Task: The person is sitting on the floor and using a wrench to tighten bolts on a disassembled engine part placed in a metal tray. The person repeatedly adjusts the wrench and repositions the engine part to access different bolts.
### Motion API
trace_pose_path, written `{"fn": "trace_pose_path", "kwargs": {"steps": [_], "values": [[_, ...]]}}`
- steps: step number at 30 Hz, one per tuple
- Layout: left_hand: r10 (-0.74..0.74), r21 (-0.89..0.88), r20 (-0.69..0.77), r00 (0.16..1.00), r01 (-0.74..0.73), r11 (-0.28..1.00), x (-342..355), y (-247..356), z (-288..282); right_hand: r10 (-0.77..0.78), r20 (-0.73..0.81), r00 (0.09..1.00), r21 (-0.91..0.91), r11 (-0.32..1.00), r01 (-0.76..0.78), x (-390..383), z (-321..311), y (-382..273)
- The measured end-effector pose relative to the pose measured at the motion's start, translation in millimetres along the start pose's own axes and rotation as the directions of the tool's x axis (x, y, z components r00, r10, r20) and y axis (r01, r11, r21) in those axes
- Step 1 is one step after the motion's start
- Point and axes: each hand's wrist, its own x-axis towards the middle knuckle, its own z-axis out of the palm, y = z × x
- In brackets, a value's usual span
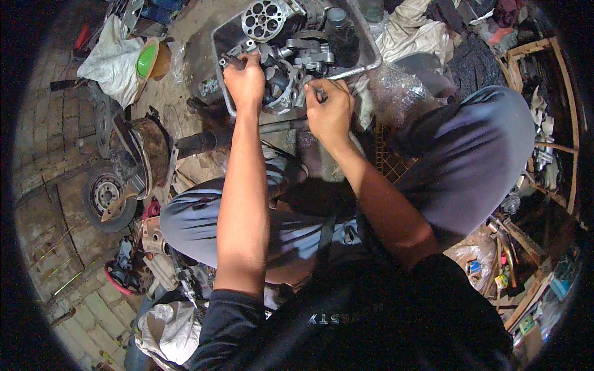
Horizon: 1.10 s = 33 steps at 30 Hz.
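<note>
My left hand (pixel 245 81) gripped a metal part (pixel 234 62) at the tray's (pixel 365 70) left edge, my right hand (pixel 331 110) curled at its near edge, holed disc (pixel 262 20) beyond

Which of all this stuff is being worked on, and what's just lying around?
Seemingly in the job:
metal part between left hand and right hand
tray
holed disc in it

Apparently just lying about:
wheel at left
white sack, upper left
wooden frame

1 wheel (pixel 107 193) is noted at left; 1 green ribbed item (pixel 146 60), possibly a dish, is seen beside pale cloth (pixel 112 60).
</note>
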Motion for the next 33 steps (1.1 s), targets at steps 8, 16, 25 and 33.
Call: {"fn": "trace_pose_path", "kwargs": {"steps": [8,16,25,33], "values": [[0.050,-0.056,-0.010,0.999,-0.050,0.997,-4.6,2.8,-2.1,-0.015,0.047,0.999,-0.034,0.999,0.017,-0.6,1.6,-3.1],[0.064,-0.199,0.027,0.998,-0.057,0.978,-23.9,-4.5,-8.4,-0.099,0.126,0.987,-0.044,0.993,0.105,1.3,-8.8,-0.5],[0.546,-0.151,-0.124,0.829,-0.559,0.815,-62.7,-29.4,-13.0,-0.008,0.240,0.971,-0.092,0.995,0.031,-15.1,-17.6,9.7],[0.596,-0.128,-0.129,0.793,-0.609,0.782,-73.5,-30.6,-14.2,0.110,0.265,0.958,-0.023,0.994,-0.108,-23.1,-16.9,17.1]]}}
